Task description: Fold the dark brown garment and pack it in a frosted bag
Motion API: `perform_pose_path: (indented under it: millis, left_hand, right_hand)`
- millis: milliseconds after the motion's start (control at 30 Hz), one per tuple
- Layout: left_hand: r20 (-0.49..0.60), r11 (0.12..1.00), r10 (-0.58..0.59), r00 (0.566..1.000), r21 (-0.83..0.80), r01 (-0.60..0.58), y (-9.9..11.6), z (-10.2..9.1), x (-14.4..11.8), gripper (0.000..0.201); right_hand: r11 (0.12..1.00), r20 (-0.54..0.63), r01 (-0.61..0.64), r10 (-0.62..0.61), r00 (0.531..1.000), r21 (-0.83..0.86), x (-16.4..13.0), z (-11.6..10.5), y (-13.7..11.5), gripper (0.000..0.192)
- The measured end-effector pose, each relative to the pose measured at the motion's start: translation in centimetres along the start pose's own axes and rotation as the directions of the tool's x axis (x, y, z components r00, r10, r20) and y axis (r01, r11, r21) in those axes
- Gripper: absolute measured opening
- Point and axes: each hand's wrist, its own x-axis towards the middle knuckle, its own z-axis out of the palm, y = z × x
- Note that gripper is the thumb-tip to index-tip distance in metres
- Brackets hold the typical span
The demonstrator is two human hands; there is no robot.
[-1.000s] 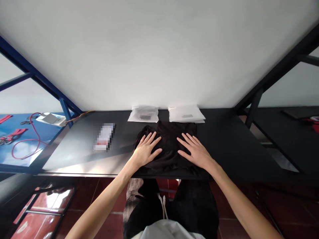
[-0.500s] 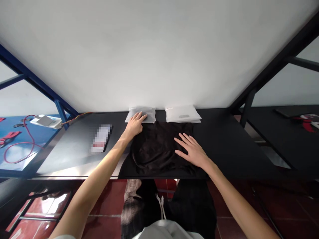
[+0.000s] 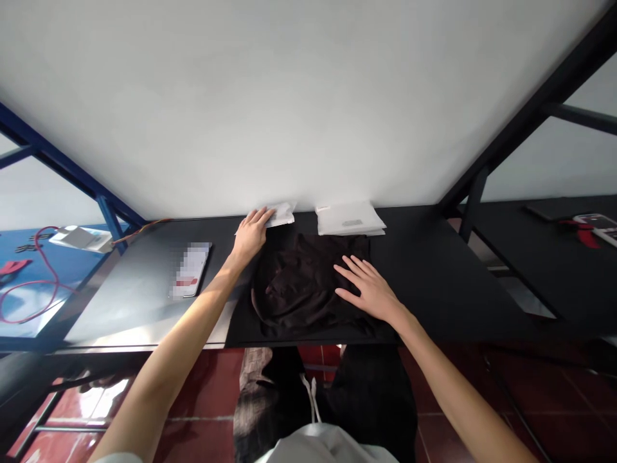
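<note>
In the head view my left hand (image 3: 249,239) is at the table's back edge, its fingers closed over a thin white plastic bag (image 3: 282,215) and covering much of it. The thumb and the underside of that grip are hidden. My right hand (image 3: 369,290) lies flat with spread fingers on the right part of a crumpled black cloth (image 3: 299,289), which looks like a garment. Behind the cloth, a stack of white plastic bags (image 3: 351,218) rests against the wall, touched by neither hand.
A phone (image 3: 193,269) lies on the black table (image 3: 434,276) left of my left arm. A white wall (image 3: 308,103) rises behind. Further left, a blue table (image 3: 29,244) holds a red cable (image 3: 54,270) and a white box (image 3: 81,239). Metal frame bars slope on both sides.
My left hand has moved slightly left, and the bag under it has shifted and bent, its near edge now farther from the cloth. My right hand stays flat on the cloth.
</note>
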Motion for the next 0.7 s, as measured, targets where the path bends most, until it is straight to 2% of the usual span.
perform_pose_path:
  millis: [100, 167, 267, 367, 533, 700]
  left_hand:
    - [-0.107, 0.998, 0.027, 0.994, -0.045, -0.032, 1.8, -1.2, -1.7, 0.066]
    - [-0.135, 0.993, 0.099, 0.986, -0.047, -0.106, 3.8, -1.7, -3.7, 0.068]
    - [-0.101, 0.979, 0.199, 0.975, -0.017, -0.202, 7.0, -1.6, -7.0, 0.073]
    - [-0.016, 0.968, 0.249, 0.968, -0.013, -0.25, 9.3, -0.6, -9.8, 0.076]
    - [0.098, 0.968, 0.252, 0.963, -0.03, -0.25, 10.1, 1.2, -11.6, 0.081]
    - [0.122, 0.966, 0.257, 0.959, -0.044, -0.254, 10.0, 1.6, -11.8, 0.085]
  right_hand:
    - [1.0, 0.003, -0.002, 0.002, 1.0, 0.003, 0.0, 0.0, 0.0, 0.056]
    - [1.0, 0.005, -0.002, 0.002, 1.0, 0.002, 0.0, 0.0, 0.0, 0.056]
    - [1.0, -0.001, 0.002, -0.002, 1.0, -0.004, 0.0, 0.0, 0.0, 0.056]
    - [1.0, -0.013, 0.005, -0.005, 1.0, -0.008, 0.0, 0.0, 0.0, 0.055]
    - [1.0, -0.03, 0.016, -0.016, 0.999, 0.006, 0.0, 0.3, 0.2, 0.053]
    - [0.998, -0.137, 0.029, -0.02, 0.99, 0.061, -0.2, 0.0, -0.1, 0.045]
